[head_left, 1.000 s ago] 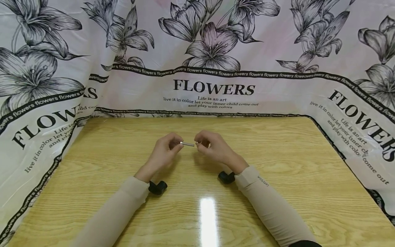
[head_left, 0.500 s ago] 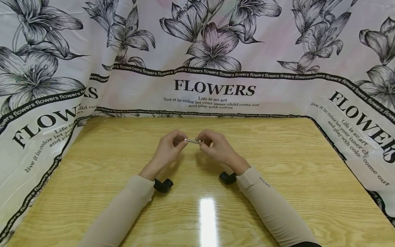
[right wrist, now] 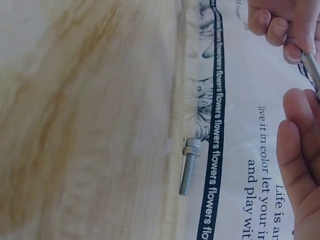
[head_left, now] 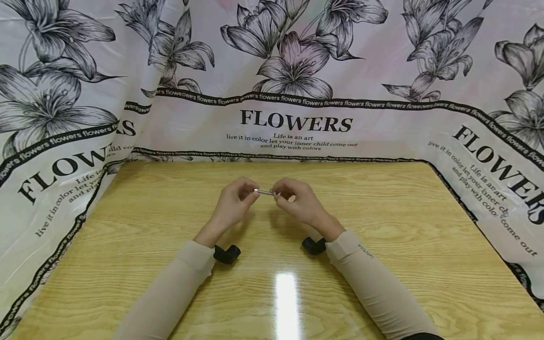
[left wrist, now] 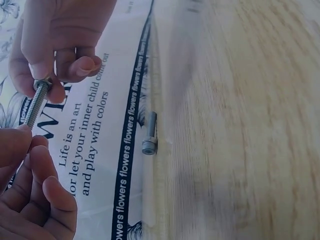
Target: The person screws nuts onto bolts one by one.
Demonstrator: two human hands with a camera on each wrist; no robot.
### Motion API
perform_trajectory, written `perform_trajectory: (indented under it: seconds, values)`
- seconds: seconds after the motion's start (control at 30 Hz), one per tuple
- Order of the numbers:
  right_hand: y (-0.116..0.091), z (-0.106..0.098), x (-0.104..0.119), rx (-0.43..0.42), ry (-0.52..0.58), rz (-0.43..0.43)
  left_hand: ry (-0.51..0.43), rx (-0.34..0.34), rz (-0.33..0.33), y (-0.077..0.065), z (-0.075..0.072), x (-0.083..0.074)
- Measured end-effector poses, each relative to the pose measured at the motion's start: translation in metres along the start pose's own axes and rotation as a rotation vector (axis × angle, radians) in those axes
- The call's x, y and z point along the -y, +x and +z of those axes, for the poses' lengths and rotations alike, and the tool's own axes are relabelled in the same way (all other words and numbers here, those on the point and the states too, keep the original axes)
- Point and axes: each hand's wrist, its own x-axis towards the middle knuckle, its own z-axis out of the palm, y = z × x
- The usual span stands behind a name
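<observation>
My left hand pinches one end of a metal bolt with thumb and index finger, above the table. The right hand pinches a small nut at the bolt's other end. In the left wrist view the nut sits under the right thumb, and the threaded shank runs down to the left fingertips. Only part of the held bolt shows at the right wrist view's edge. Both wrist views show a second bolt with a nut near its head; I cannot pick it out in the head view.
A wood-grain table lies under both hands, with glare near its front. Flower-printed cloth walls it at the back and sides. Black camera mounts sit at both wrists.
My left hand has moved right and slightly up with the bolt. The gap between bolt and right fingers has closed. Over the last half second the hands have barely shifted.
</observation>
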Motion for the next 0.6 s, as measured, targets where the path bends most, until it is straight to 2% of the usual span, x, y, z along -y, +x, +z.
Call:
perform_trajectory:
  seconds: [0.4, 0.6]
  values:
    - [-0.002, 0.003, -0.001, -0.029, 0.013, 0.029, -0.110, 0.008, -0.069, -0.002, 0.001, 0.003]
    - [-0.003, 0.010, -0.029, -0.026, 0.023, 0.043, -0.131, 0.017, -0.068, -0.004, -0.001, 0.003]
